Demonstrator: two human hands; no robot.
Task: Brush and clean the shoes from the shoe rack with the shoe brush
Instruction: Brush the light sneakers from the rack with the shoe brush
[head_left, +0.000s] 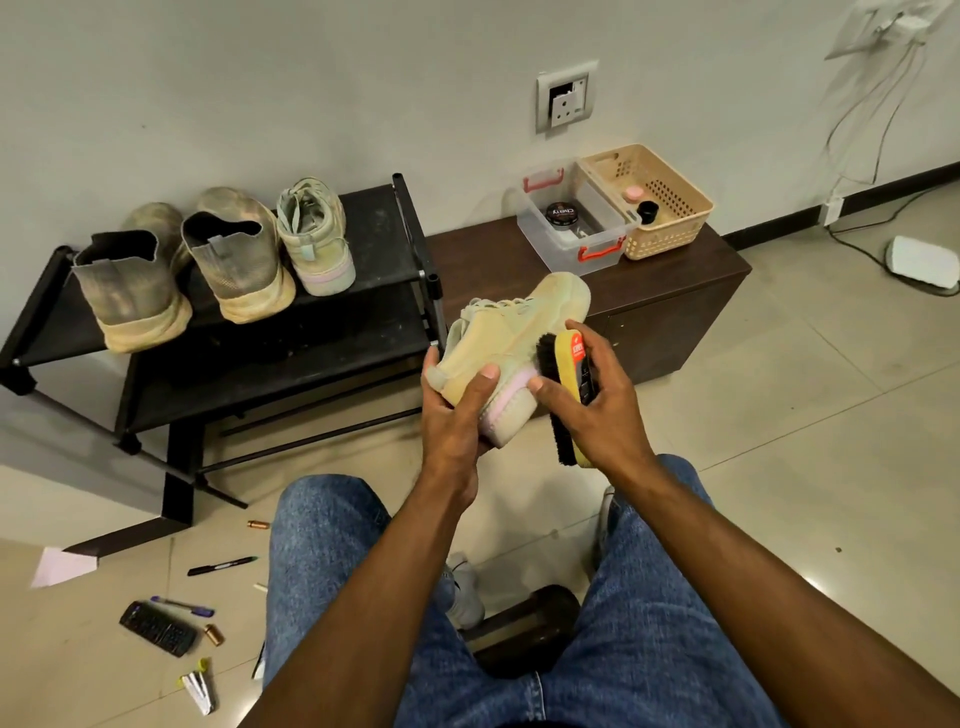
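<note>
My left hand (453, 410) grips a pale yellow-green sneaker (511, 332) by its heel, holding it in the air on its side with the toe pointing away. My right hand (597, 395) holds the yellow-backed shoe brush (563, 400), black bristles facing the sneaker's pinkish sole edge. On the black shoe rack (374, 244) to the left stand the matching sneaker (317, 239) and a pair of dusty grey slip-on shoes (132, 286) (236, 254).
A dark wooden cabinet (675, 291) carries a clear plastic box (574, 218) with a polish tin and a beige basket (649, 202). Pens, a remote (158, 629) and small bits lie on the tiled floor at lower left. Cables run along the right wall.
</note>
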